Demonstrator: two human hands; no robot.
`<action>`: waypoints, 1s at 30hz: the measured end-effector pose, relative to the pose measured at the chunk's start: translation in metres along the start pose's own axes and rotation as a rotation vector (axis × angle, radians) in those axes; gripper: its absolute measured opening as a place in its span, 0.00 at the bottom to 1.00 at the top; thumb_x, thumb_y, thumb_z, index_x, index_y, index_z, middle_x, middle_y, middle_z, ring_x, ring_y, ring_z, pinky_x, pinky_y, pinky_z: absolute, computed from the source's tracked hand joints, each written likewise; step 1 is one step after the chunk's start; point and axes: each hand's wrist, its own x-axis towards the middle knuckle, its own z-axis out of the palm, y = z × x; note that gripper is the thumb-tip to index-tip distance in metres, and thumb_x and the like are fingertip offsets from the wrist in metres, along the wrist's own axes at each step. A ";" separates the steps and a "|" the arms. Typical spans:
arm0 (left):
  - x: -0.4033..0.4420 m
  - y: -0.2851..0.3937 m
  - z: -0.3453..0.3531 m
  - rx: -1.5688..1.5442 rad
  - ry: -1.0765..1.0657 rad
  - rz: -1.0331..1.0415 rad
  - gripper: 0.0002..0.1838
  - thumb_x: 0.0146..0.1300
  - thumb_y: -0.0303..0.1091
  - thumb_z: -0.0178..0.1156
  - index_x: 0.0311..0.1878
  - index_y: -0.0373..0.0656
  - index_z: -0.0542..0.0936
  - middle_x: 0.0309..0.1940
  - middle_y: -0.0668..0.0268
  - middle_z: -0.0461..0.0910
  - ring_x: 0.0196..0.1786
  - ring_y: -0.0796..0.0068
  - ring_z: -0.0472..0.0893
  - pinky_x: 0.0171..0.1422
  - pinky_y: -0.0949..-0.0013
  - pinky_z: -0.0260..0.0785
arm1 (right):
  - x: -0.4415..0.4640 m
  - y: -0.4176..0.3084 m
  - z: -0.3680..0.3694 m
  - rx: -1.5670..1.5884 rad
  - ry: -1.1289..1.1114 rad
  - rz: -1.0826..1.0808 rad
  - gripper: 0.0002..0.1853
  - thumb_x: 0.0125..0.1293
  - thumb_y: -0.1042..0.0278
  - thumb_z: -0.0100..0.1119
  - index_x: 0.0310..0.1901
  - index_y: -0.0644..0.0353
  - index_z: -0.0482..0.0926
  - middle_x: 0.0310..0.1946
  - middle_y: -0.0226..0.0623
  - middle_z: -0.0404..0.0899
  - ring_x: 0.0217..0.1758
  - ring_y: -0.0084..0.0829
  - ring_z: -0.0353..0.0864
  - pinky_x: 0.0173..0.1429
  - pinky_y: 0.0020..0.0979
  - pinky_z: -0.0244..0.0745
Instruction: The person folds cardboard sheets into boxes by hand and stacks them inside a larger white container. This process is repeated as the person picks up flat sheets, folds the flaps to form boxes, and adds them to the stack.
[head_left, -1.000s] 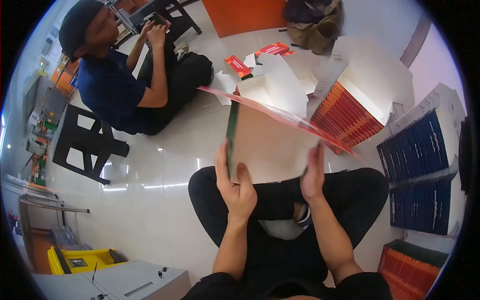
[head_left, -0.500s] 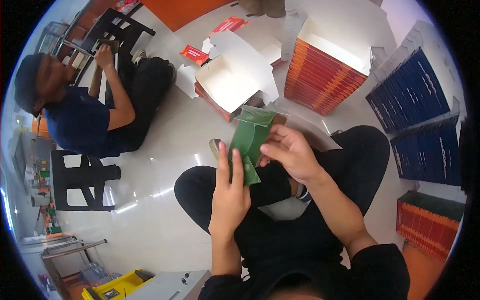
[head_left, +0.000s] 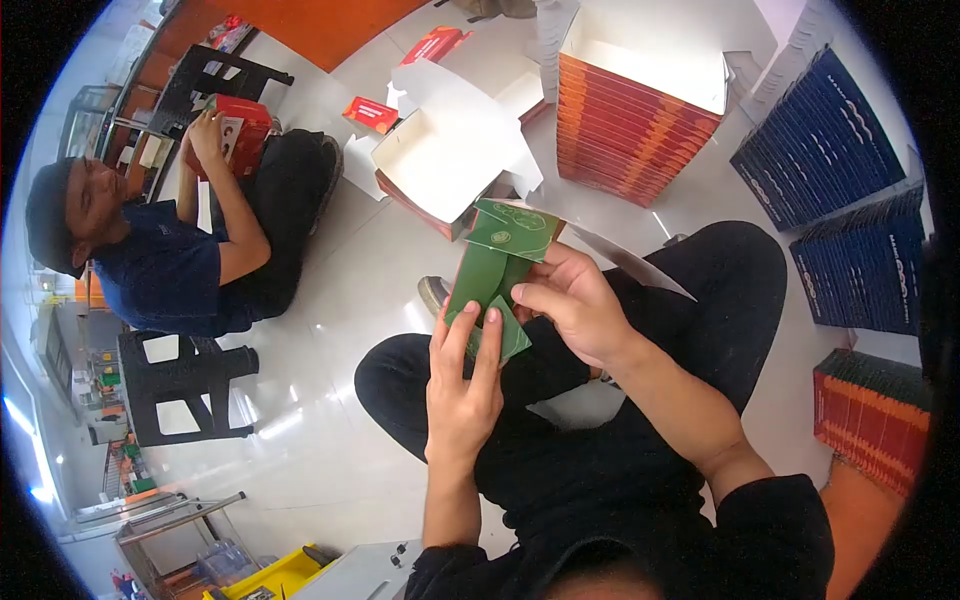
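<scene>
A green folded cardboard piece (head_left: 481,275) with flaps at its top and bottom is held above my crossed legs. My left hand (head_left: 466,385) has its fingertips pressed on the lower flap. On the other side, my right hand (head_left: 572,303) grips the right edge, thumb in front and fingers partly hidden behind the card. A pale panel (head_left: 625,258) extends to the right behind my right hand. Just beyond the green card, an open box (head_left: 440,165) with a white inside and red outside rests on the floor.
A tall stack of red-orange boxes (head_left: 630,130) stands ahead. Blue stacks (head_left: 820,140) and a red-green stack (head_left: 868,410) are at the right. At the left, a seated person (head_left: 170,255) holds a red box (head_left: 243,135) near a black stool (head_left: 185,385).
The cardboard has gone from a wide open sheet to a folded green form. Both hands have shifted on it. The seated person now holds a red box, and the view has turned.
</scene>
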 end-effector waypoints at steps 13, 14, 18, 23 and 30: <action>0.013 0.009 0.008 -0.072 0.134 -0.119 0.34 0.61 0.15 0.59 0.73 0.36 0.71 0.75 0.41 0.61 0.75 0.39 0.66 0.76 0.49 0.63 | -0.018 0.014 0.019 -0.087 0.075 -0.129 0.20 0.70 0.83 0.59 0.63 0.65 0.73 0.56 0.36 0.82 0.57 0.26 0.83 0.63 0.30 0.78; 0.013 0.010 0.008 -0.098 0.137 -0.144 0.36 0.58 0.15 0.63 0.73 0.37 0.72 0.75 0.41 0.62 0.75 0.38 0.66 0.76 0.48 0.63 | -0.017 0.016 0.015 -0.090 0.029 -0.063 0.21 0.70 0.83 0.59 0.63 0.64 0.73 0.56 0.36 0.82 0.57 0.26 0.83 0.63 0.30 0.78; 0.016 0.002 -0.002 -0.361 0.161 -0.178 0.36 0.69 0.40 0.62 0.74 0.29 0.67 0.73 0.41 0.66 0.74 0.44 0.69 0.76 0.52 0.61 | -0.016 0.010 0.011 -0.134 -0.078 -0.012 0.24 0.68 0.83 0.59 0.66 0.65 0.71 0.54 0.36 0.83 0.57 0.26 0.83 0.61 0.30 0.79; 0.012 -0.009 0.011 -0.567 0.204 -0.410 0.29 0.64 0.25 0.68 0.68 0.30 0.75 0.62 0.49 0.80 0.63 0.58 0.81 0.68 0.62 0.70 | -0.012 -0.012 -0.003 -0.367 -0.203 0.137 0.29 0.68 0.81 0.62 0.69 0.65 0.66 0.54 0.41 0.82 0.57 0.28 0.84 0.62 0.32 0.79; 0.008 -0.004 0.052 -0.513 0.266 -0.304 0.25 0.57 0.18 0.67 0.61 0.33 0.80 0.57 0.49 0.83 0.56 0.59 0.85 0.55 0.63 0.80 | -0.018 -0.033 0.011 -0.464 -0.038 -0.085 0.27 0.71 0.63 0.69 0.63 0.69 0.69 0.51 0.46 0.83 0.50 0.31 0.87 0.51 0.34 0.84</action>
